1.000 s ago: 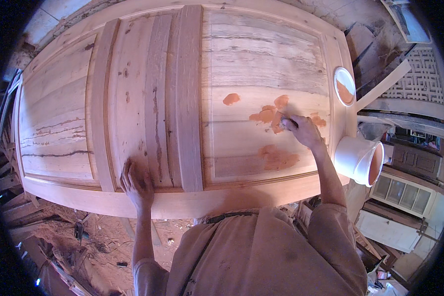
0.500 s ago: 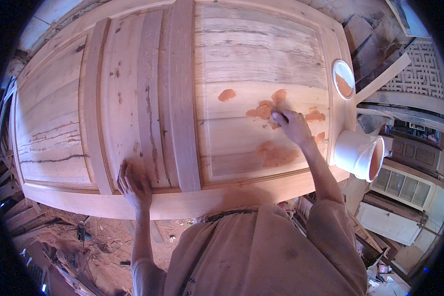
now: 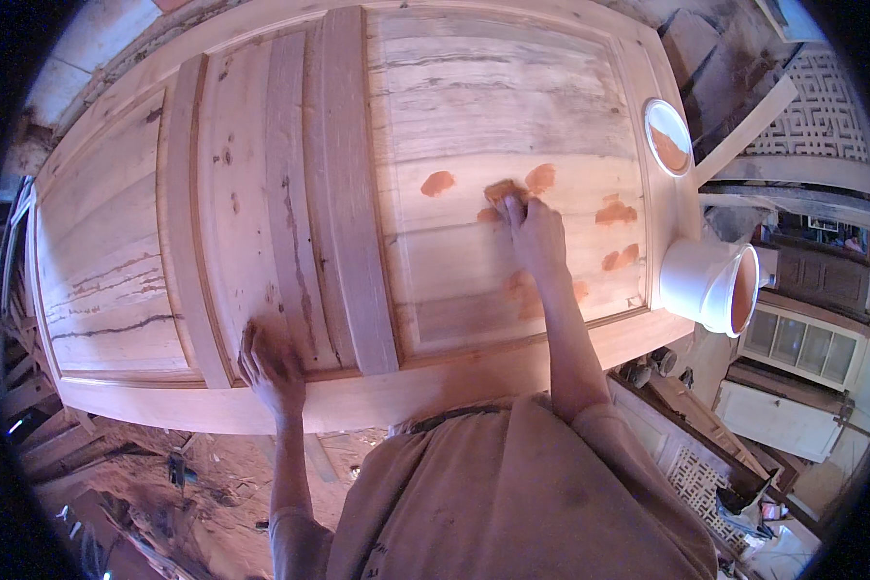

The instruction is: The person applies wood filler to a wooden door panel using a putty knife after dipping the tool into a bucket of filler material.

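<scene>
A large pale wooden panelled door (image 3: 435, 232) lies flat in front of me. On its right panel are several orange-brown filler patches, one a rounded patch (image 3: 438, 184) on the left. My right hand (image 3: 539, 237) is closed on a small flat brown piece (image 3: 502, 192), pressed against the panel between patches; its exact kind I cannot make out. My left hand (image 3: 273, 372) rests open at the door's near edge, fingers on the wood between two raised rails.
A white bucket (image 3: 691, 285), orange-brown inside, lies on its side at the door's right end. A round white lid (image 3: 668, 137) smeared with orange-brown paste sits beyond it. Stacked boards and a lattice panel (image 3: 822, 106) stand at the right. Sawdust and scraps cover the floor (image 3: 232, 464).
My right hand has moved left and slightly away from me over the patches, and the brown piece now shows at its fingertips. My left hand stays at the near edge.
</scene>
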Action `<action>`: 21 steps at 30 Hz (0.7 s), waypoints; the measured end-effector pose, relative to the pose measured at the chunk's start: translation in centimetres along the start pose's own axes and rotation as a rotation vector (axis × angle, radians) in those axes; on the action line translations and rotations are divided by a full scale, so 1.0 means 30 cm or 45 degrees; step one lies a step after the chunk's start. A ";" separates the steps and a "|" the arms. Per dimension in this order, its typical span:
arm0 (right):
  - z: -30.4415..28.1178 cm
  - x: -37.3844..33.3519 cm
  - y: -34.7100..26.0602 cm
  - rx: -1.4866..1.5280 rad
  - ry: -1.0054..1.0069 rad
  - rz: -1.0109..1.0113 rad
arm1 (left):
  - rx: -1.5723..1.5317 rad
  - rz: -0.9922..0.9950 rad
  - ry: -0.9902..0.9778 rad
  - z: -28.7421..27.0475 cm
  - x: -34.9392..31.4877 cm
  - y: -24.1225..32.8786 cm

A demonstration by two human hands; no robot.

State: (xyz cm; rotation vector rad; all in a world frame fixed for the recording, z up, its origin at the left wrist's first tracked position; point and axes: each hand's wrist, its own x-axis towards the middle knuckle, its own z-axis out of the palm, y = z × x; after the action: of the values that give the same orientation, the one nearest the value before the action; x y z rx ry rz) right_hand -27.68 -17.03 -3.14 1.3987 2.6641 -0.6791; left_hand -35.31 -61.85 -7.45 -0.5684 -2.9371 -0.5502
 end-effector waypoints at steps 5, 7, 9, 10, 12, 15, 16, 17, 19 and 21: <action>-0.110 0.084 0.030 0.589 0.030 0.094 | -0.008 0.031 0.003 -0.007 -0.001 -0.005; -0.199 0.056 0.066 0.757 -0.030 0.087 | -0.004 0.033 -0.007 -0.009 -0.005 -0.002; -0.242 0.003 0.115 0.920 -0.082 0.087 | 0.020 0.045 0.006 -0.013 -0.002 0.006; -0.241 -0.027 0.146 0.965 -0.113 0.053 | 0.019 0.041 0.006 -0.012 -0.005 0.005; -0.219 -0.091 0.205 1.010 -0.143 0.019 | -0.003 0.040 -0.003 -0.008 -0.009 -0.005; -0.192 -0.183 0.239 1.424 -0.287 0.128 | -0.025 0.029 0.000 -0.001 -0.008 -0.013; -0.182 -0.218 0.207 1.505 -0.265 0.235 | -0.020 0.035 0.004 0.005 -0.009 -0.017; -0.169 -0.247 0.183 1.585 -0.243 0.344 | -0.008 0.028 0.006 0.009 -0.014 -0.022; -0.104 -0.264 0.195 1.586 -0.267 0.361 | 0.005 0.038 0.015 0.004 -0.007 -0.021; -0.030 -0.262 0.213 1.107 -0.170 -0.027 | 0.031 0.042 0.008 0.002 -0.005 -0.011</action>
State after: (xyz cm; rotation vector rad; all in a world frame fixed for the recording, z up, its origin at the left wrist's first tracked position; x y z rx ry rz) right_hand -17.84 -19.57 -2.64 1.3508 2.3409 -2.0047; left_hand -35.31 -62.16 -7.64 -0.6106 -2.9184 -0.5110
